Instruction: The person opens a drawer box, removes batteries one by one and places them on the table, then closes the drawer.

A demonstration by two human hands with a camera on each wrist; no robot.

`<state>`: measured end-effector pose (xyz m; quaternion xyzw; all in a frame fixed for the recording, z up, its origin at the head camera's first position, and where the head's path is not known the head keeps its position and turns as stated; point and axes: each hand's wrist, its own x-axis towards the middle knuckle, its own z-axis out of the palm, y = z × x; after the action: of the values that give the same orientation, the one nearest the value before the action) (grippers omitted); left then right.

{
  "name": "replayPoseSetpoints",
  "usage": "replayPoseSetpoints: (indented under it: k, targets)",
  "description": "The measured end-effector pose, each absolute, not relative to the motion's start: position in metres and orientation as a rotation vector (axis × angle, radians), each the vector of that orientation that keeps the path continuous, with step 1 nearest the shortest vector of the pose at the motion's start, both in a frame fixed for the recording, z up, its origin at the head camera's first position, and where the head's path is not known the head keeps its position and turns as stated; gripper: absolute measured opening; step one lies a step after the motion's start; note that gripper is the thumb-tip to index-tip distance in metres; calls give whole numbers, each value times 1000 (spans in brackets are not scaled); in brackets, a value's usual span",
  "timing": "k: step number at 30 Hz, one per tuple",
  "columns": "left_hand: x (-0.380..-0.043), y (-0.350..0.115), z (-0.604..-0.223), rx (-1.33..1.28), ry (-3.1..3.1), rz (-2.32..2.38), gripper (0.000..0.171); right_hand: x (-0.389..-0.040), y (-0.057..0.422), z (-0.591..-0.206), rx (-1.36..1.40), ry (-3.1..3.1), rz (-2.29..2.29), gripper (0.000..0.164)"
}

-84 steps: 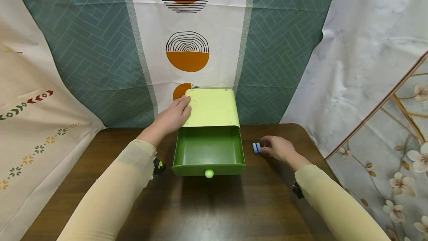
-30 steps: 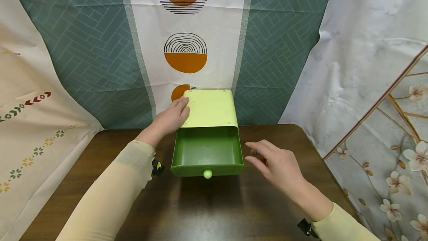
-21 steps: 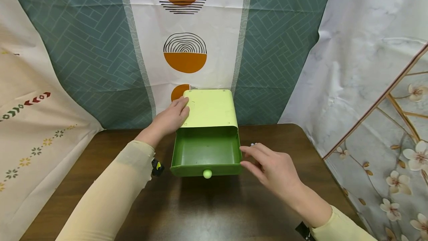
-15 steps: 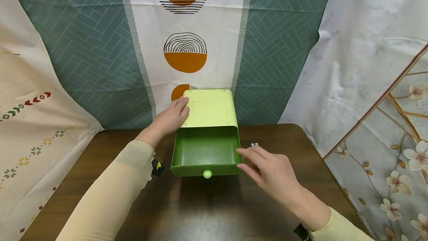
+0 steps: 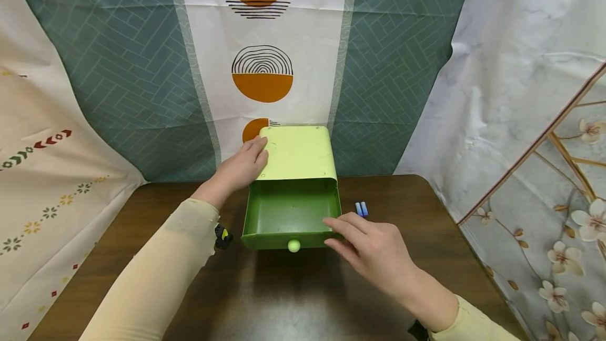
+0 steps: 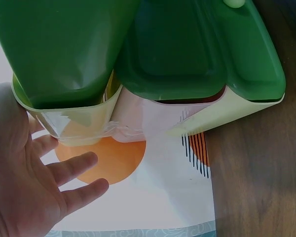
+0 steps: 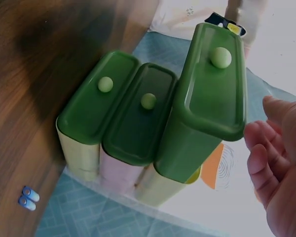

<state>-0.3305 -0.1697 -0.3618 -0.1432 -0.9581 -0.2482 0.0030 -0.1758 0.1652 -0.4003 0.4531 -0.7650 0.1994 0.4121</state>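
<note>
Drawer cabinet (image 5: pixel 298 151): three tiers, on counter (image 5: pixel 284 304).
Top drawer (image 5: pixel 294 212): green, pulled out.
Left hand (image 5: pixel 240 166): spread, on cabinet's upper left edge.
Right hand (image 5: pixel 376 251): thumb and fingers apart, at drawer's right front corner.
Batteries (image 5: pixel 358 208): two, blue-and-white, right of cabinet.

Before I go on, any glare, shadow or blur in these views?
Head: mostly crisp, pale glare on the brown wooden table low in frame, shadow below the open glossy green drawer; left wrist: hazy, slightly soft, faint sheen on the drawer; right wrist: dark shadow across the table, upper right washed out.
</note>
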Motion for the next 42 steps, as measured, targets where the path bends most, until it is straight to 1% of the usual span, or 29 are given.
replayPoseSetpoints:
  k: [11, 19, 29, 37, 42]
  targets:
    - [-331, -170, -362, -449, -3004, -783, 66, -176, 145, -406, 1288, -1797, 430, 26]
    - [-332, -170, -363, -446, -3001, -785, 66, -178, 131, -413, 1325, -1758, 374, 29]
    - [-331, -170, -362, -442, -3006, -786, 66, -179, 121, -421, 1284, -1772, 262, 31]
    - [-332, -170, -363, -436, -3012, -780, 66, -179, 116, -428, 1246, -1806, 266, 22]
    - [-331, -169, -362, -439, -3010, -782, 66, -178, 115, -431, 1229, -1844, 250, 22]
